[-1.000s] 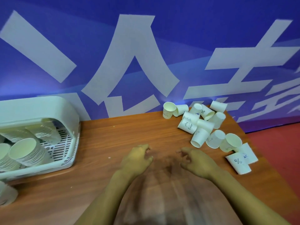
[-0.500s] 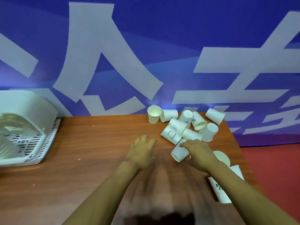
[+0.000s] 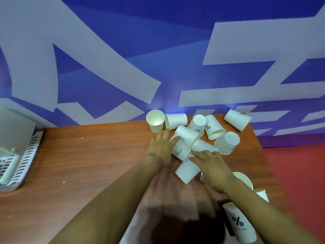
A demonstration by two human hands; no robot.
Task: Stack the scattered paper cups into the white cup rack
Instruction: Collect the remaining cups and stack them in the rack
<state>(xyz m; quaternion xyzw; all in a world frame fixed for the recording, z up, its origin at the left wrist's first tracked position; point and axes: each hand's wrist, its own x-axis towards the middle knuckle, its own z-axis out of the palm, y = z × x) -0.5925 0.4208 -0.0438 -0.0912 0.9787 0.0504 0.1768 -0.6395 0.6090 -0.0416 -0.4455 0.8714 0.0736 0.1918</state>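
Both hands are spread flat: left hand [image 3: 161, 148] touches the Bear cup [image 3: 180, 150], right hand [image 3: 211, 166] covers another cup [image 3: 187, 170]. Cups should be nested mouth-to-base before being carried to the rack [image 3: 19, 161].

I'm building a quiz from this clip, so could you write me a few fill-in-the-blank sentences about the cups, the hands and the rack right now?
1. The white cup rack sits at the ____ edge of the view.
2. The cup under the left hand has the word ____ printed on it.
3. The scattered cups lie on a ____ table.
4. The right hand reaches over a cup lying on its ____.

Missing words: left; Bear; wooden; side
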